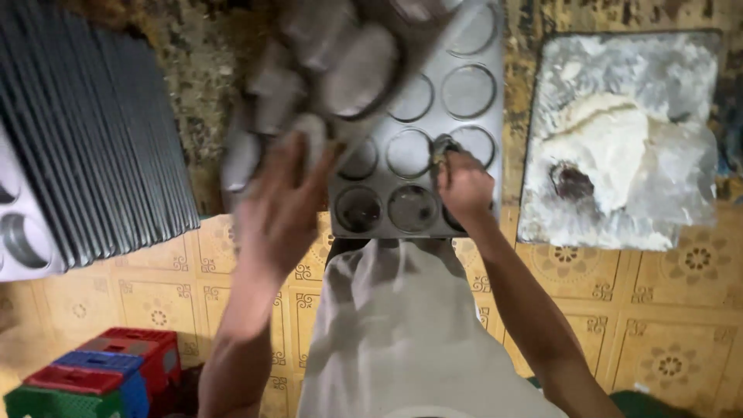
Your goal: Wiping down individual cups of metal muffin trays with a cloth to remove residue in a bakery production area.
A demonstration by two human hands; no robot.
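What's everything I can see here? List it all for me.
Muffin tray: one, grey metal, on the counter, round cups.
Blurred tray: one, grey, tilted above the counter, at the left hand.
Tray stack: one, dark grey, on edge at left.
Board: one, floured white, right of the muffin tray.
Dough: one lump, cream, on the board.
Crates: several, red, blue, green, stacked bottom left.
Floor tiles: yellow, patterned.
Apron: one, pale grey, worn.
Left hand: on the blurred tray.
Right hand: in a cup, holding something small; unclear what.
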